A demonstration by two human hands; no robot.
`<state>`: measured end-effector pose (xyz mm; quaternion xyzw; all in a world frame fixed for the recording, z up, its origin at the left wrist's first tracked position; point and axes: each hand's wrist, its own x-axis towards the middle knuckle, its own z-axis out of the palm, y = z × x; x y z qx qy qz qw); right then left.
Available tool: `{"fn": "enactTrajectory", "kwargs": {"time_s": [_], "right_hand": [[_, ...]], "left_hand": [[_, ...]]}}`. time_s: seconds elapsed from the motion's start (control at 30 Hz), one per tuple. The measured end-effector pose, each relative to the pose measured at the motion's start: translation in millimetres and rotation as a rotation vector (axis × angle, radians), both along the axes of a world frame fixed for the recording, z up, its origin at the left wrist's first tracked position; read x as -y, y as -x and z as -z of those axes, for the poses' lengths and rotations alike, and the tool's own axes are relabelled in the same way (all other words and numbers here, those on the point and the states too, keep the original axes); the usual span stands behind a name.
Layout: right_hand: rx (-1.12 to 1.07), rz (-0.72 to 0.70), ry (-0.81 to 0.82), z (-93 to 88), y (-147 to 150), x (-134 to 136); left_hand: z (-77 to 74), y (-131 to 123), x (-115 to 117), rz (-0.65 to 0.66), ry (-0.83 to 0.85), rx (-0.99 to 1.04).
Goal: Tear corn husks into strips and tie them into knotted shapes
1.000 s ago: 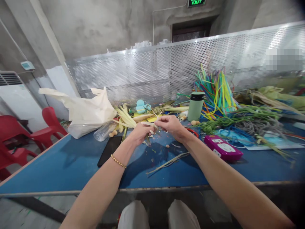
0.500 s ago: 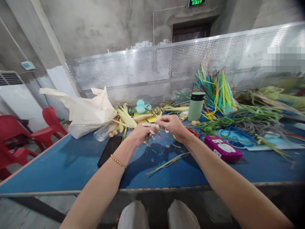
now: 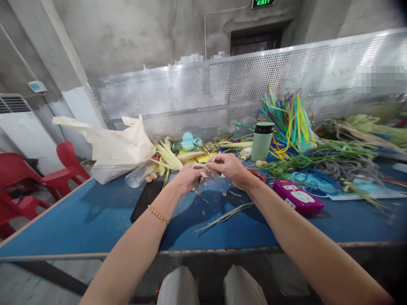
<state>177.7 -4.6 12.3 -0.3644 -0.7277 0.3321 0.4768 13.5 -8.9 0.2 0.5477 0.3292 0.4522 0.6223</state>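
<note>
Above the blue table (image 3: 104, 224), both hands meet near its middle. My left hand (image 3: 188, 177) is closed on a pale piece of dried husk (image 3: 200, 165) that curves over the fingers, with darker ends hanging below. My right hand (image 3: 229, 165) pinches at the same husk from the right, thumb and fingertips pressed together. The fingers hide how the piece is folded or tied. Thin dry strands (image 3: 222, 219) lie on the tabletop below. Behind the hands are loose pale husks (image 3: 170, 156).
To the left are a white plastic bag (image 3: 122, 146), a clear bottle (image 3: 136, 178) and a black phone (image 3: 146, 200). On the right are a green tumbler (image 3: 262, 142), a purple box (image 3: 298, 198), colourful strips (image 3: 291, 123) and green cords (image 3: 327, 154). A perforated metal screen (image 3: 190, 97) stands behind.
My right hand has shifted slightly left, closer to my left hand. The pale tip that stuck up between the hands no longer shows. My left hand has hardly moved.
</note>
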Motion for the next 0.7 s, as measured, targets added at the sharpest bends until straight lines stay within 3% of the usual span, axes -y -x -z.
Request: {"fn": "enactTrajectory", "kwargs": {"time_s": [0.17,0.43,0.7], "right_hand": [[-0.035,-0.03,-0.005,-1.5,-2.4,-0.1],[0.005,0.02,-0.035,-2.2,-1.3,1.0],[-0.039,0.002,-0.038,-3.7,-2.5,3.8]], "left_hand": [[-1.9,1.4,1.9,-0.012,-0.008,0.046],[2.4,-1.3,1.2,-0.168,-0.205,-0.016],[-1.6,-2.3,2.2,-0.169,-0.22,-0.012]]}}
